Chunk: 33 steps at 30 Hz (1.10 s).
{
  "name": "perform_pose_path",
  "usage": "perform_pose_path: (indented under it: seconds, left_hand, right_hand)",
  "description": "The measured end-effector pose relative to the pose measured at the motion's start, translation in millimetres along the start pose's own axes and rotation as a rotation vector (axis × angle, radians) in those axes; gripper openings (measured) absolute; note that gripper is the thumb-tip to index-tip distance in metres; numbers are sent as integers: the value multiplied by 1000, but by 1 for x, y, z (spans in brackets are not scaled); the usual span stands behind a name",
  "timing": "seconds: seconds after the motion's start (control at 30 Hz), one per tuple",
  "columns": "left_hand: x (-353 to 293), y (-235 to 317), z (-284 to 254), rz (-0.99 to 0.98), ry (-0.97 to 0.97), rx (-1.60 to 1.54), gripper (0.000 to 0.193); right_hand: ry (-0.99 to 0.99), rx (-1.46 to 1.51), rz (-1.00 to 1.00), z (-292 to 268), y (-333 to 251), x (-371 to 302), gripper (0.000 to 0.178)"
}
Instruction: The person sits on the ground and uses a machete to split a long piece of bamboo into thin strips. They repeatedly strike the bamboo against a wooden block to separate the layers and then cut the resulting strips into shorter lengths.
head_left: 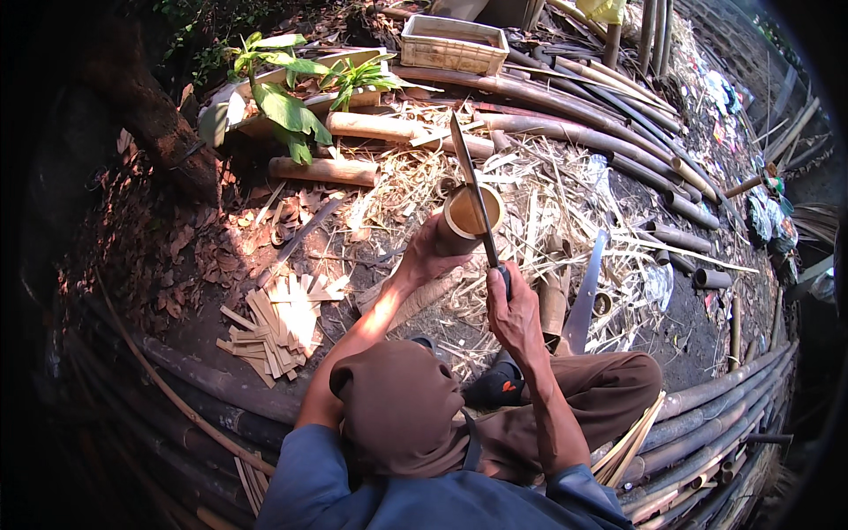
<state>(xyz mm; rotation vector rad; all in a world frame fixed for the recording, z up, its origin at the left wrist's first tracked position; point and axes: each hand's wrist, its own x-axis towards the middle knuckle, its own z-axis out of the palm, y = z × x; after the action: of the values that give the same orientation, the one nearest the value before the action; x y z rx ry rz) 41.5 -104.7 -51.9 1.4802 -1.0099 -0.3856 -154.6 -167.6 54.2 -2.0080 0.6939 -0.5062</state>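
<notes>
My left hand (433, 247) grips a short bamboo section (458, 241) from its left side, its round open end facing up. My right hand (512, 311) is wrapped round the dark handle of a long knife (463, 159). The blade slants up and away to the left and lies across the bamboo's open end; whether its edge has entered the wall is hard to tell. A wide saw blade (585, 296) stands near my right forearm, beside a bamboo tube (552, 305).
Thin split bamboo strips (278, 331) lie heaped at the left, and pale shavings (548, 194) cover the ground ahead. Bamboo poles (574, 132) curve across the back. A plastic crate (453, 46) and a leafy plant (287, 106) are farther off. A tree trunk (172, 132) stands left.
</notes>
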Motion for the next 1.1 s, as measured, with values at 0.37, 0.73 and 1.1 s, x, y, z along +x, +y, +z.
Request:
perform_pose_path:
  seconds: [0.37, 0.73, 1.1]
  left_hand:
    - [39, 123, -89, 161, -148, 584, 57]
    - [192, 107, -27, 587, -362, 929, 38]
    - [-7, 140, -29, -322, 153, -97, 43]
  right_hand:
    - [-33, -8, 10, -5, -7, 1, 25]
    - [-102, -149, 55, -18, -29, 5, 33]
    - [-137, 400, 17, 30, -49, 28, 36]
